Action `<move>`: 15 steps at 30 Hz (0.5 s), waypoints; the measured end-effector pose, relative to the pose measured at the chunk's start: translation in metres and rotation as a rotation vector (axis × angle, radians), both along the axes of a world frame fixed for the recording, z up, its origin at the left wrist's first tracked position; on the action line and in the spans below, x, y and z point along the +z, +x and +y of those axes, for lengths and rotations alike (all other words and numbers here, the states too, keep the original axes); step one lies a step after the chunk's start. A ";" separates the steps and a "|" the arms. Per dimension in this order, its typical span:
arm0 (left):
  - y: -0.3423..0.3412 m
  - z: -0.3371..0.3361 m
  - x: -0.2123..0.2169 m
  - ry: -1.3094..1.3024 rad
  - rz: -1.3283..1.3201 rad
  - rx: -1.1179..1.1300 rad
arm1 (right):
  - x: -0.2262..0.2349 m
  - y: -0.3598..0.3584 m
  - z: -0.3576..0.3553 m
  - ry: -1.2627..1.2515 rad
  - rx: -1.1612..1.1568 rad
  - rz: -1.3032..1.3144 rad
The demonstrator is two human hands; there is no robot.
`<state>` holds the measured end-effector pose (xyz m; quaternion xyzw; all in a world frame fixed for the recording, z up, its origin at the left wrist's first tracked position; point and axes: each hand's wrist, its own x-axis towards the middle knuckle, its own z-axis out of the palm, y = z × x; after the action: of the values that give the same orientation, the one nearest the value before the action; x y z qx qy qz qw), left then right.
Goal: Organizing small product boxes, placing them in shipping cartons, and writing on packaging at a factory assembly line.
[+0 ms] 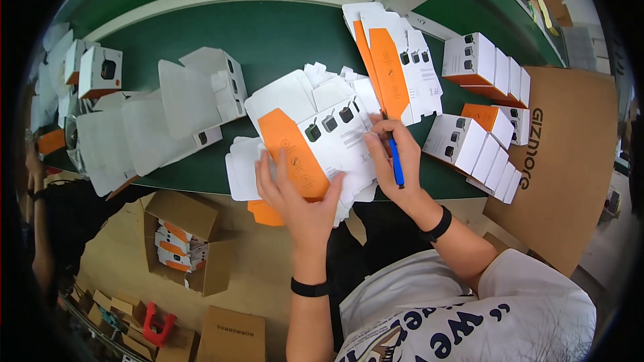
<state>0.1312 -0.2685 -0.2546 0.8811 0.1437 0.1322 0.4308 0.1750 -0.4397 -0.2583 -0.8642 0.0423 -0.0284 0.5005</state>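
A pile of flattened white-and-orange product boxes lies on the green table in front of me. My left hand (300, 200) rests on the top flattened box (333, 144), its fingers spread over the orange panel. My right hand (402, 161) grips a blue pen (396, 159), the dark tip pointing away from me. That hand is at the right edge of the same box, which is printed with small dark devices. Just beyond it, a second stack of flattened boxes (419, 74) fans out.
Assembled boxes (456, 141) stand in rows at the right, beside a large brown cardboard carton (563, 161). Opened white boxes (201, 94) stand on the left of the table (282, 33). On the floor, an open carton (218, 265) holds flattened boxes. Another person's arm (41, 228) shows far left.
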 end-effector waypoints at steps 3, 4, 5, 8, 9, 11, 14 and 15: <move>-0.008 -0.001 0.000 0.012 0.095 -0.071 | 0.007 -0.001 0.006 0.066 0.006 0.099; -0.008 -0.004 0.002 0.018 0.087 -0.073 | 0.008 0.000 0.008 0.063 0.011 0.090; -0.008 -0.008 0.005 -0.050 0.079 -0.031 | 0.009 0.003 0.010 0.068 0.009 0.081; -0.011 -0.006 0.007 -0.143 0.066 -0.005 | 0.012 0.006 0.008 0.145 -0.042 0.105; -0.012 -0.004 0.008 -0.170 0.065 -0.016 | 0.012 0.007 0.007 0.334 -0.086 0.132; -0.016 -0.003 0.003 -0.216 0.015 0.010 | 0.019 0.011 -0.002 0.523 -0.129 0.153; -0.019 0.011 0.000 -0.113 0.021 -0.123 | 0.055 0.027 -0.031 0.485 -0.194 0.118; -0.018 0.015 0.000 0.026 0.071 -0.291 | 0.069 0.035 -0.041 0.458 -0.229 0.060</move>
<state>0.1128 -0.2538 -0.2544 0.9023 0.0279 0.0391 0.4285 0.2103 -0.4809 -0.1888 -0.7182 0.1601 -0.0491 0.6753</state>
